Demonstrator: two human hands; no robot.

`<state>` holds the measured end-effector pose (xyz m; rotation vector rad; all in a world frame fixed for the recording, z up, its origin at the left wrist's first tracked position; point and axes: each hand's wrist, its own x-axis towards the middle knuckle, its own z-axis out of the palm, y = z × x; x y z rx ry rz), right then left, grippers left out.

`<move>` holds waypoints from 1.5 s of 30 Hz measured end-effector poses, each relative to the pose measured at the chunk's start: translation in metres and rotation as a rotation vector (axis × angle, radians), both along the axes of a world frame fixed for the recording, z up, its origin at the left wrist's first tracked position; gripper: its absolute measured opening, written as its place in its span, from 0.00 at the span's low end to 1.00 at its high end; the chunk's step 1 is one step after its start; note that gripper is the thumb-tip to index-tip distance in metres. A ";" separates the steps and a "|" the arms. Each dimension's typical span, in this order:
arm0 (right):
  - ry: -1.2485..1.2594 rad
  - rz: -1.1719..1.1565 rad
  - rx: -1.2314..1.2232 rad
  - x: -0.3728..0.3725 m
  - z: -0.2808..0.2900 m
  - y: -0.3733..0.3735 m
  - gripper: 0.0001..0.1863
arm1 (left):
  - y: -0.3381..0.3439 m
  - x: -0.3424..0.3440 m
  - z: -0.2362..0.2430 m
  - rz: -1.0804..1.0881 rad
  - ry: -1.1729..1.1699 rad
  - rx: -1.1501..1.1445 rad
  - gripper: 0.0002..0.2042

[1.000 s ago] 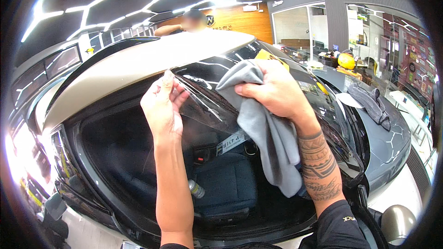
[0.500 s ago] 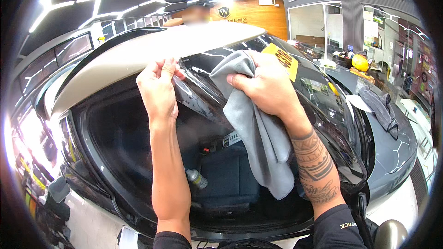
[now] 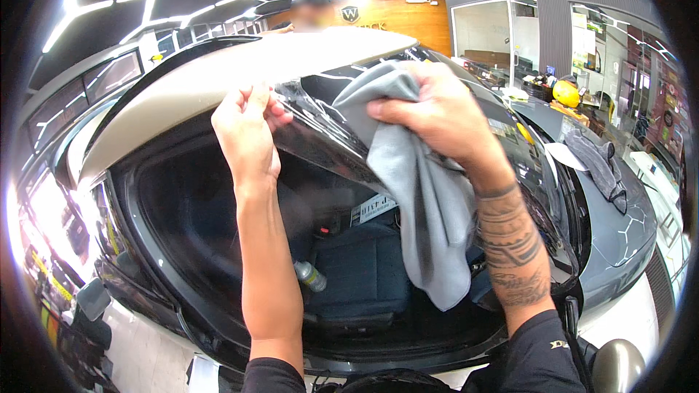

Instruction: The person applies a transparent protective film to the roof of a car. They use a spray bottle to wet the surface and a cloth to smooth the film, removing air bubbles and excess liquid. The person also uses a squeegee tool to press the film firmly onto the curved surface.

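My left hand (image 3: pixel 247 131) pinches the clear film (image 3: pixel 313 116) just below the cream roof edge (image 3: pixel 218 87) of a dark car, with the film peeled into creases along the top of the side opening. My right hand (image 3: pixel 437 116) grips a grey cloth (image 3: pixel 429 225) that hangs down over the glass, close to the film. Behind them, inside the car, are a dark seat (image 3: pixel 357 276), a small bottle (image 3: pixel 312 276) and a white sign partly covered by the cloth.
A person (image 3: pixel 309 18) is beyond the roof. A dark garment (image 3: pixel 597 160) lies on the grey hood (image 3: pixel 619 233) at the right, with a yellow rounded object (image 3: pixel 566 93) farther back. A rounded side mirror (image 3: pixel 617 364) sits at the lower right.
My left hand has risen slightly with the film. My right hand, holding the cloth, moved up and then shifted rightward. The view has shifted a little.
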<state>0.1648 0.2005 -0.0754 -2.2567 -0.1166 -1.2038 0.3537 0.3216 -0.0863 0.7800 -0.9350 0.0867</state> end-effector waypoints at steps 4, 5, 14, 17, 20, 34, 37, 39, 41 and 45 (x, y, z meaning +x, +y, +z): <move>-0.137 0.133 -0.256 -0.028 0.028 -0.001 0.17 | 0.002 0.008 -0.005 0.034 -0.026 -0.018 0.06; -0.108 0.051 -0.460 -0.025 0.030 -0.007 0.18 | 0.000 0.007 -0.004 0.046 -0.031 -0.021 0.06; -0.045 0.027 -0.960 0.038 0.039 0.004 0.18 | -0.005 0.006 -0.005 0.208 -0.055 -0.033 0.07; -0.024 -0.003 -0.967 0.052 0.043 0.008 0.21 | -0.007 0.010 -0.008 0.225 -0.050 -0.040 0.06; 0.006 -0.058 -0.949 0.063 0.045 0.014 0.30 | -0.010 0.015 -0.010 0.253 -0.059 -0.060 0.07; 0.079 -0.277 -0.983 0.098 0.071 0.050 0.15 | 0.000 0.040 -0.022 -0.222 0.066 -0.007 0.23; 0.182 -0.390 -0.921 0.097 0.091 0.070 0.14 | 0.005 0.026 -0.022 -0.337 0.166 -0.013 0.27; 0.342 -0.381 -0.995 0.103 0.110 0.075 0.12 | 0.004 0.026 -0.026 -0.247 0.125 0.043 0.27; 0.075 -0.340 -1.024 0.086 0.110 0.058 0.12 | 0.003 0.019 -0.028 -0.191 0.143 0.018 0.24; -0.228 -0.672 -0.789 0.003 0.069 0.045 0.14 | 0.015 0.035 -0.034 -0.287 0.120 0.084 0.18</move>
